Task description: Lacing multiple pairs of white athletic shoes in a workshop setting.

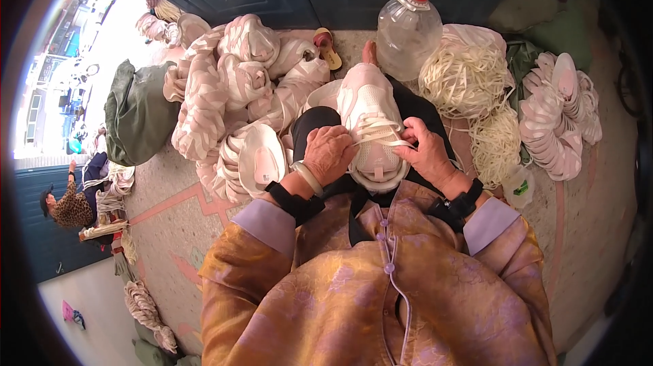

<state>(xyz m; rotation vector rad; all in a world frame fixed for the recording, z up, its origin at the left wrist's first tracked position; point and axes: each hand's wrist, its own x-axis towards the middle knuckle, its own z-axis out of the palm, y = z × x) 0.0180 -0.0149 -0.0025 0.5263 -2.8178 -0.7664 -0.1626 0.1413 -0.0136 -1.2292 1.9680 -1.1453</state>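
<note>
A pale pink-and-white sneaker [369, 97] rests on my lap between my knees, its collar end nearest me. A cream shoelace [378, 139] runs across its eyelets and tongue. My left hand [329, 154] is at the left side of the lacing, fingers closed on the shoelace by the edge of the opening. On the right side, my right hand [427, 151] pinches another part of the same lace between thumb and fingers. Fingertips partly cover the lace ends, so their exact tips are hard to make out.
Heaped shoe uppers [224, 87] lie to my left, beside a dark green sack [136, 113]. A large clear bottle [408, 36] with a red cap stands ahead. Bundled cream laces [469, 67] and more uppers [559, 118] lie right. Another person [73, 206] sits far left.
</note>
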